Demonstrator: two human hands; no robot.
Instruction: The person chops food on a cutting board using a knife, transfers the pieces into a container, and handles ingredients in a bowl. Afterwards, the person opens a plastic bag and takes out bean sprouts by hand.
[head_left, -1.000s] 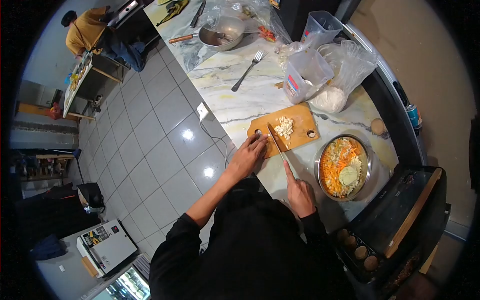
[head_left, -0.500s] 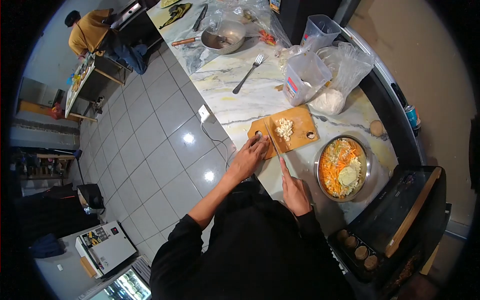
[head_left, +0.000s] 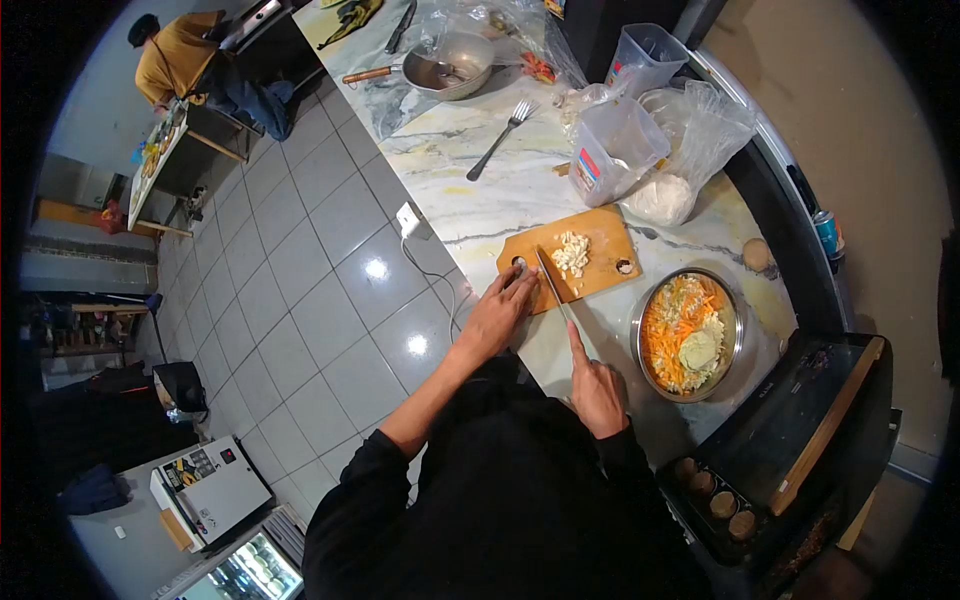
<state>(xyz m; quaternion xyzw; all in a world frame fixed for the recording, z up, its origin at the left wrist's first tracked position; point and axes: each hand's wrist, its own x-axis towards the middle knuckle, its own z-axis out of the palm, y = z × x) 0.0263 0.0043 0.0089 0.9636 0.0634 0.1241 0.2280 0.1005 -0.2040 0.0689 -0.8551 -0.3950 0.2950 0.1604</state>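
My right hand (head_left: 597, 397) is wrapped around the handle of a kitchen knife (head_left: 556, 283), its index finger stretched along it toward the blade. The blade lies across a wooden cutting board (head_left: 606, 222), just left of a small heap of chopped pale pieces (head_left: 572, 254) that look like garlic. On the board's near left end, my left hand (head_left: 497, 314) has its fingers bent and drawn together close beside the blade. Whatever those fingertips pinch is hidden under them.
Right of the board stands a metal bowl (head_left: 690, 392) of shredded carrot and cabbage. Beyond are a fork (head_left: 500, 142), a saucepan (head_left: 467, 88), plastic containers (head_left: 618, 150) and a bag (head_left: 665, 196). An appliance (head_left: 790, 430) sits at the right. Another person (head_left: 180, 60) works far left.
The knife blade has turned so that more of its flat side shows. My right hand has shifted slightly down and right; my left hand has barely moved.
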